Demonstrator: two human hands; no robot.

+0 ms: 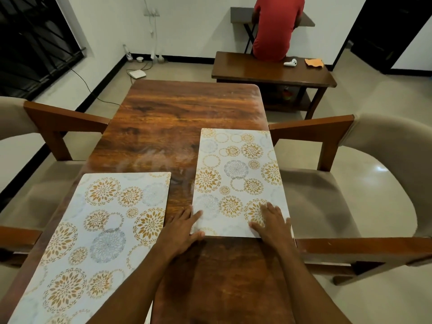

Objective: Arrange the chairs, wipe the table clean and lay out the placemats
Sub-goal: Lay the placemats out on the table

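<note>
Head view. Wooden dining table, two floral placemats laid on it. The right placemat lies lengthwise beside the right edge of the table, its far right corner appearing to overhang slightly. Left hand rests flat, fingers spread, on the near left corner of this mat; right hand rests flat, palm down, on its near right corner. Neither hand grips anything; both press or slide the mat. The left placemat lies slightly skewed near the left edge, untouched. An upholstered armchair stands at each side: left chair, right chair, both drawn close.

Handling, judged: the mats look thin, light and fairly stiff, lying flat with crisp edges; on polished wood they should slide readily under flat palms. Lift by pinching a near edge or corner.

Limits: the near end of the left mat is cut off by the frame. Faint smears on the tabletop are indistinct. A seated person beyond a side bench shows the back only.
</note>
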